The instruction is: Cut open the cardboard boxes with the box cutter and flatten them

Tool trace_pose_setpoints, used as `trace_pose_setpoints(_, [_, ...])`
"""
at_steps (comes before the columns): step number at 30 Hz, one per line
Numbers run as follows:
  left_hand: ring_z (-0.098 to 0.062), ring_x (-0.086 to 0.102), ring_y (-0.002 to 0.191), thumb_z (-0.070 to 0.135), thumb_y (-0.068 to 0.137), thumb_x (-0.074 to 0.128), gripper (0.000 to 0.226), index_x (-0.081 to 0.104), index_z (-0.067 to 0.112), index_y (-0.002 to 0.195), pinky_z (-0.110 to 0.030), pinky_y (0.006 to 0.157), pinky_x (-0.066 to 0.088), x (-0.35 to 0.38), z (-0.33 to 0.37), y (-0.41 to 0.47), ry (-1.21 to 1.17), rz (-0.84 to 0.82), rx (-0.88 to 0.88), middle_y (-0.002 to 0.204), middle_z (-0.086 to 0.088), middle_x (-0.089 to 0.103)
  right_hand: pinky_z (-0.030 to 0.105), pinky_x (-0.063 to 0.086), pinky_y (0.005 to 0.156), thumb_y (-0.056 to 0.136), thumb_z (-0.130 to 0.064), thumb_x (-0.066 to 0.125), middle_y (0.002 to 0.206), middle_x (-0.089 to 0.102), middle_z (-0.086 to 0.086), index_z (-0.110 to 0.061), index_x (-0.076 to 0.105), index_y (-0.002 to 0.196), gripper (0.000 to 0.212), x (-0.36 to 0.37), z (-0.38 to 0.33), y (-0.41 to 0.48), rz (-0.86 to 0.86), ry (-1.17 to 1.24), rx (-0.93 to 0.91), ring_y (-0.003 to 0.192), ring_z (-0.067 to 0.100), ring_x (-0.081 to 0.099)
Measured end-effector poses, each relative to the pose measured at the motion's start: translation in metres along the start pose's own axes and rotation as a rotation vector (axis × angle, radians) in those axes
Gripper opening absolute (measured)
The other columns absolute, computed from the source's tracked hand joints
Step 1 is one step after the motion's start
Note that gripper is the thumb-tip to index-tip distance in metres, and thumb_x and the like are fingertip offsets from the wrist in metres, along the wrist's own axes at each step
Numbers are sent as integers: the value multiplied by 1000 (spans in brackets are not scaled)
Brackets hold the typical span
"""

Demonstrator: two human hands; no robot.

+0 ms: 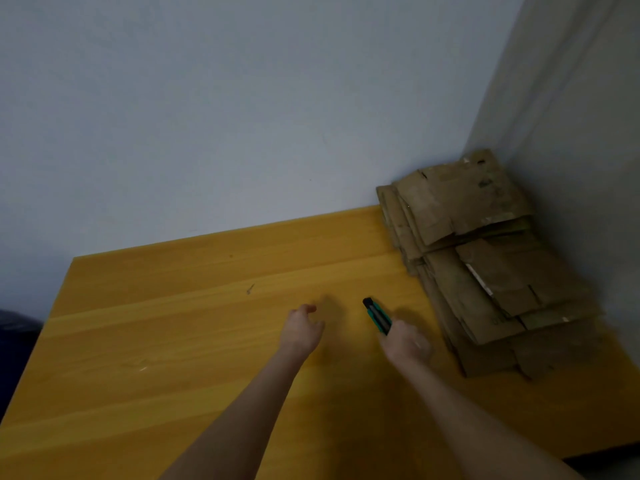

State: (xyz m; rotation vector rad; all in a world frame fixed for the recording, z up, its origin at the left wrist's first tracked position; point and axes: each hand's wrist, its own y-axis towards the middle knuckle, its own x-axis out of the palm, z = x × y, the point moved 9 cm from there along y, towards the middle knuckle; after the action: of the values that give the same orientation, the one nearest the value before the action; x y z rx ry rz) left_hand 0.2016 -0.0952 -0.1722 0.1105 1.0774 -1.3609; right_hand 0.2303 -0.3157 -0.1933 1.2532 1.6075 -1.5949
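Observation:
A green and black box cutter (376, 315) sticks out from my right hand (406, 342), which grips its near end just above the yellow wooden table (180, 341). No blade is visible at its far tip. To the left of it, my left hand (302, 330) hovers over the tabletop with loosely curled fingers and holds nothing. A stack of flattened brown cardboard boxes (485, 258) lies on the table's right side, in the corner of the room, right of the cutter.
Grey walls meet behind the cardboard stack at the right. A dark blue object (15, 344) sits off the table's left edge. The table's front right edge drops away near the lower right of the view.

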Motion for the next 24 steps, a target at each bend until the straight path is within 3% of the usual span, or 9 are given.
trace_pose_setpoints(7, [-26, 57, 115, 23, 97, 54, 46, 44, 12, 140, -34, 91, 47, 34, 4, -3, 32, -40, -29, 145, -12, 40, 29, 49, 69, 97, -39, 50, 128, 52, 5, -16, 41, 136, 46, 19, 2, 0, -77, -155, -68, 102, 20, 63])
trace_pose_setpoints(13, [-25, 59, 109, 26, 98, 53, 48, 40, 13, 142, -32, 85, 49, 47, 21, -8, 112, -34, -22, 145, -11, 37, 28, 45, 62, 98, -29, 50, 119, 60, 3, -18, 38, 137, 42, 18, 10, -1, -87, -195, -107, 96, 18, 64])
trace_pose_setpoints(18, [-25, 62, 98, 28, 98, 53, 50, 38, 13, 143, -31, 83, 50, 56, 38, -17, 160, -36, -7, 146, -13, 34, 31, 49, 76, 97, -18, 50, 130, 54, 6, -15, 34, 142, 48, 10, 18, -6, -113, -144, -135, 110, 21, 58])
trace_pose_setpoints(24, [-21, 58, 81, 29, 98, 52, 51, 36, 13, 144, -30, 78, 51, 56, 58, -36, 191, -42, 35, 147, -12, 32, 34, 45, 92, 98, -29, 49, 145, 34, 7, -19, 34, 142, 48, -26, 26, -20, -37, -112, -176, 133, 26, 32])
